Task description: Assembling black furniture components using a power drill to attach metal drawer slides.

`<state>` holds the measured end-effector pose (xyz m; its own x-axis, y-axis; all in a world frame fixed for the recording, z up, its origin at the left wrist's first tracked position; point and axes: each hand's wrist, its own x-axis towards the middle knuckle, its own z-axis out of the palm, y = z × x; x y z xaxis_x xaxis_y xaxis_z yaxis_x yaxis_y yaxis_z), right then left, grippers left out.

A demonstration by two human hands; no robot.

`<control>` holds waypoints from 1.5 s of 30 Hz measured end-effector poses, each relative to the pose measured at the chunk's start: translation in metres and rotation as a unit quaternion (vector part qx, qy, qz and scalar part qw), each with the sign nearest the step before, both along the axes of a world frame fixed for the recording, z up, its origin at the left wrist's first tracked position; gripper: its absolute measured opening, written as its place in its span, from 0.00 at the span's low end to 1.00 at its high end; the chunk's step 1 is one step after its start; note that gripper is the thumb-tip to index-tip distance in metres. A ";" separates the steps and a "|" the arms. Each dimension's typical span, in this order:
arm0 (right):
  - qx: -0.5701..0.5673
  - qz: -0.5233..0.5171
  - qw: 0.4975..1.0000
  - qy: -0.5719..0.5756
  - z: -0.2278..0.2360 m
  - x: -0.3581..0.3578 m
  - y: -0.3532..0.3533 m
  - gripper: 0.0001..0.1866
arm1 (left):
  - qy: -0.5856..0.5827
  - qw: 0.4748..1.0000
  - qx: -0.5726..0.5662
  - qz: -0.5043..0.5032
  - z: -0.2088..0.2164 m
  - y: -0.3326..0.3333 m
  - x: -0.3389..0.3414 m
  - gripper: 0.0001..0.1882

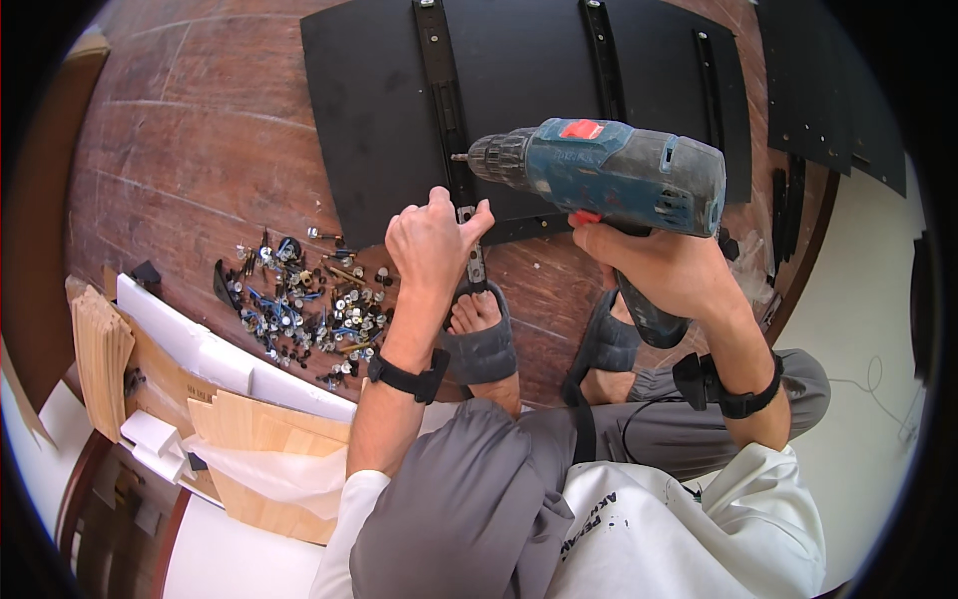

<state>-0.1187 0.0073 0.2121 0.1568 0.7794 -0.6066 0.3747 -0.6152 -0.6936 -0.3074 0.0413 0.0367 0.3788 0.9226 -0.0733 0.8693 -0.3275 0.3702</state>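
A blue-and-black cordless drill is gripped by its handle in my right hand. Its bit points left, over a black drawer slide that lies along a black panel. The bit's tip appears close to the slide; contact cannot be judged. My left hand is curled at the slide's near end, its thumb beside the metal and the other fingertips hidden. That end of the slide reaches past the panel's edge toward my left foot. Two more dark rails are on the panel.
A pile of mixed screws and fittings lies on the wooden floor left of my feet. Wooden strips and white foam lie lower left. More black panels are at the upper right, near loose black rails.
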 end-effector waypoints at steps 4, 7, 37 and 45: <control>-0.009 -0.047 0.998 0.031 0.003 -0.004 -0.018 0.09 | -0.293 0.884 -0.310 0.192 0.016 0.004 -0.025 0.19; -0.074 -0.049 0.995 0.049 0.011 -0.009 -0.033 0.11 | -0.602 0.533 -0.500 0.322 0.030 0.009 -0.065 0.11; -0.111 -0.182 0.951 0.224 -0.028 -0.050 -0.087 0.10 | -0.701 0.325 -0.519 0.366 0.022 -0.034 -0.045 0.14; -0.060 -0.145 0.973 0.171 -0.038 -0.056 -0.095 0.11 | -0.701 0.327 -0.512 0.372 0.015 -0.036 -0.041 0.15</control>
